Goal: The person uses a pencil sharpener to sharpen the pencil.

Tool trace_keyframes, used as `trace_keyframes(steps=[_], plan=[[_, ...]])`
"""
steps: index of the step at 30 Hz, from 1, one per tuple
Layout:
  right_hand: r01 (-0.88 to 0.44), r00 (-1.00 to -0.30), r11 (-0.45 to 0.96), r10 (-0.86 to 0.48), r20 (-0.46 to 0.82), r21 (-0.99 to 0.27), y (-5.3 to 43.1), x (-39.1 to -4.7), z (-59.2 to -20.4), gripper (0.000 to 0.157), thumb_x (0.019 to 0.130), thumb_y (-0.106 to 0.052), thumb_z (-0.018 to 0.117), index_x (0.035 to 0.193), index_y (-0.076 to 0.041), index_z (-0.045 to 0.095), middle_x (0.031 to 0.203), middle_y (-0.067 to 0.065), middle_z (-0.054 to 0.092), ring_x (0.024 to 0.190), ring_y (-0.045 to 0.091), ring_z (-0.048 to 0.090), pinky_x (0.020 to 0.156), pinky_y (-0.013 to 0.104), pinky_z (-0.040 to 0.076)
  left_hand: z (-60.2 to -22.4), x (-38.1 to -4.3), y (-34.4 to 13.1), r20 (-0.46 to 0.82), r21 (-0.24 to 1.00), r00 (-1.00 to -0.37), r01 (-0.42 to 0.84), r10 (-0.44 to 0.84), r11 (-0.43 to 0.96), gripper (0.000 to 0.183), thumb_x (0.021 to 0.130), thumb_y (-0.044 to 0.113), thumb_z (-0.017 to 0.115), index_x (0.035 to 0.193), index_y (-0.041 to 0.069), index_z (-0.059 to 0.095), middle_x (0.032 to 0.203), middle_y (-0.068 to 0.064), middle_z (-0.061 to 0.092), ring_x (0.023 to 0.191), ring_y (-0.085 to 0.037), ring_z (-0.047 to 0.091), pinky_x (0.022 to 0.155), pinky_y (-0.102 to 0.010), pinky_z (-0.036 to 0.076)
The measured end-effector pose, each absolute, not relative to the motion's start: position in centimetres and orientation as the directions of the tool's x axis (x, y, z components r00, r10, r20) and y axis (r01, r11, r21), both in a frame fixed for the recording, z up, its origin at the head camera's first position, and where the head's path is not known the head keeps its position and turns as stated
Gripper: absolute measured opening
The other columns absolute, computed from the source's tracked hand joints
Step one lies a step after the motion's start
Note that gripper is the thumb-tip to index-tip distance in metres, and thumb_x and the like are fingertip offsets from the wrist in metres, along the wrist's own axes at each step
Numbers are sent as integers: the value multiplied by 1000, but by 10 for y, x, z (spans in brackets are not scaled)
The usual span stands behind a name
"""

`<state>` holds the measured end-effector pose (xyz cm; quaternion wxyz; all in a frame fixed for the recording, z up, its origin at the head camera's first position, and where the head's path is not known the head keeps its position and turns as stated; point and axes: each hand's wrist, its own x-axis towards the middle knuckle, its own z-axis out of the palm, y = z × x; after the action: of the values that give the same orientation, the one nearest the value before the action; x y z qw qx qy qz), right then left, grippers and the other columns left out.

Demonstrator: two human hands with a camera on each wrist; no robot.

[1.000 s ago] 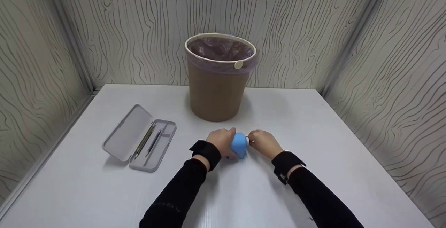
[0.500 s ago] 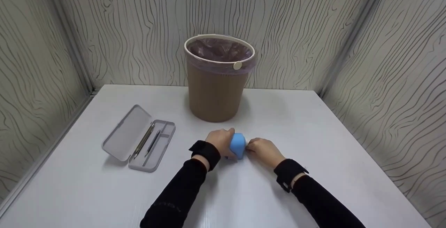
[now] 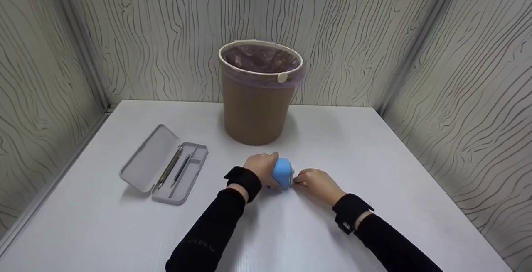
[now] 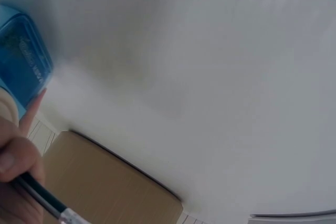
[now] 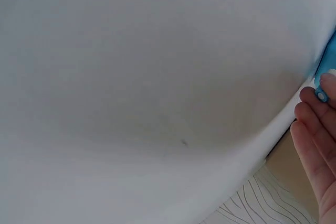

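Note:
A blue crank pencil sharpener [image 3: 282,173] lies at the middle of the white table, its clear drawer [image 4: 25,61] showing in the left wrist view. My left hand [image 3: 261,168] grips the sharpener's body from the left. A dark pencil [image 4: 39,195] with a silvery end sticks out from under the curled fingers of that hand; the head view hides it. On the sharpener's right side, my right hand [image 3: 319,184] pinches the small crank knob [image 5: 321,95] between thumb and forefinger. The other fingers of that hand are loosely extended in the right wrist view.
Left of the hands lies an open grey pencil case [image 3: 151,160], holding a gold-toned pencil [image 3: 170,167] and a darker, shorter pencil [image 3: 181,170]. A brown bin [image 3: 255,110] with a purple liner stands behind the hands. Wood-patterned walls [image 3: 166,35] enclose the table.
My right hand has moved down toward me along the sharpener's right side, bringing the crank knob lower. The left hand keeps its grip, with the sharpener nearly still.

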<state>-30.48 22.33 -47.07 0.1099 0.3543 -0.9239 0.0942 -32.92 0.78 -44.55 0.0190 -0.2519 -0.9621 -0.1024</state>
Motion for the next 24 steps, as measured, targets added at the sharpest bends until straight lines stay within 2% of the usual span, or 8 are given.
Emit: trace_keyframes(steps=[6, 11, 18, 24], plan=[[-619, -785, 740, -591, 183, -263, 224, -308, -465, 14, 89, -9, 76, 100, -2, 80, 94, 10, 81, 90, 26, 77, 83, 39, 62, -447, -329, 6, 102, 220, -868, 495, 485, 840, 75, 68, 44, 95, 122, 9, 59, 113, -11, 76, 102, -26, 74, 91, -39, 61], [-580, -809, 745, -574, 126, -329, 226, -313, -457, 23, 86, -17, 81, 102, 0, 79, 95, 12, 81, 88, 26, 77, 81, 39, 62, -448, -330, 5, 93, 222, -864, 502, 494, 836, 76, 67, 47, 95, 123, 10, 59, 114, -11, 75, 103, -26, 74, 93, -39, 61], [-512, -839, 763, -543, 38, -395, 228, -321, -439, 46, 84, -28, 84, 118, 1, 74, 115, 17, 78, 110, 33, 74, 96, 51, 59, -444, -331, 7, 79, 220, -864, 501, 497, 837, 75, 70, 48, 93, 125, 11, 59, 116, -10, 75, 104, -26, 74, 92, -40, 61], [-489, -841, 776, -540, -19, -399, 227, -327, -424, 62, 80, -29, 87, 130, 3, 67, 128, 21, 72, 122, 37, 68, 104, 54, 54, -444, -332, 13, 63, 243, -866, 496, 496, 834, 75, 69, 48, 93, 125, 12, 59, 118, -10, 75, 106, -26, 73, 94, -40, 61]])
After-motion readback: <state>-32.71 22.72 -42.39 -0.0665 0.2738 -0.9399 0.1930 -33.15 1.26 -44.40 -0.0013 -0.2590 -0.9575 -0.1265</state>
